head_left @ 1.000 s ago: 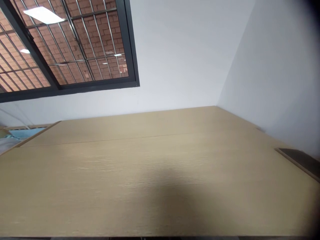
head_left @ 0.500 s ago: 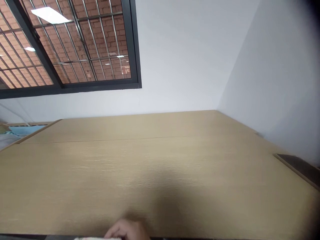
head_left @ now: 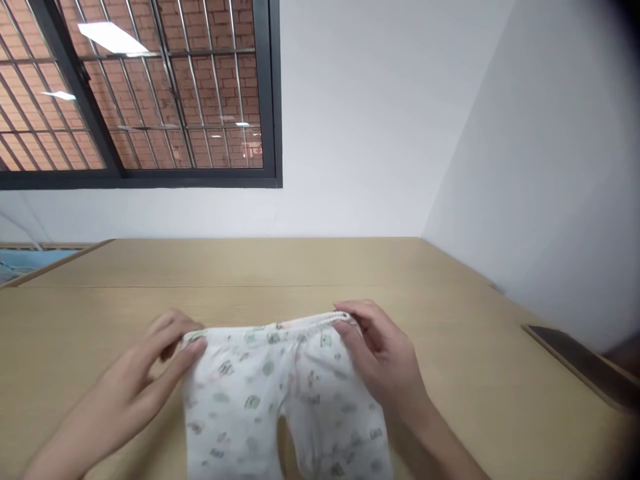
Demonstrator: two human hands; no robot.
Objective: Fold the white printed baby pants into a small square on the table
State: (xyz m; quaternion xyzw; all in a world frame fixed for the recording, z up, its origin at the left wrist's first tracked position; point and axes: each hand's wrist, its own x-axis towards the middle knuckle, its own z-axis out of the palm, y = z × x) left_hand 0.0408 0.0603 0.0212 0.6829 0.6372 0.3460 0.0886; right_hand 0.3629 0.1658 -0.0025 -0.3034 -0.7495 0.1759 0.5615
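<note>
A small pair of white pants [head_left: 250, 387] with a faint green and grey print hangs between my two hands over the table. My left hand [head_left: 160, 360] pinches the left end of the elastic waistband between thumb and fingers. At the right end, my right hand [head_left: 385, 353] grips the waistband the same way. The waistband is stretched nearly level, a little higher on the right. The two legs run down toward me, with a gap between them where the table shows; their lower ends lie beyond the bottom edge of the view.
The light wooden table [head_left: 475, 373] reaches back to a white wall [head_left: 350, 120]. A dark rectangular inset [head_left: 575, 360] lies along its right side. A barred window [head_left: 190, 87] is at upper left, and something light blue [head_left: 37, 260] shows past the table's left edge.
The pants have come up into view from the bottom edge, held by both hands. Earlier only one hand and a sliver of cloth showed. The view has shifted slightly.
</note>
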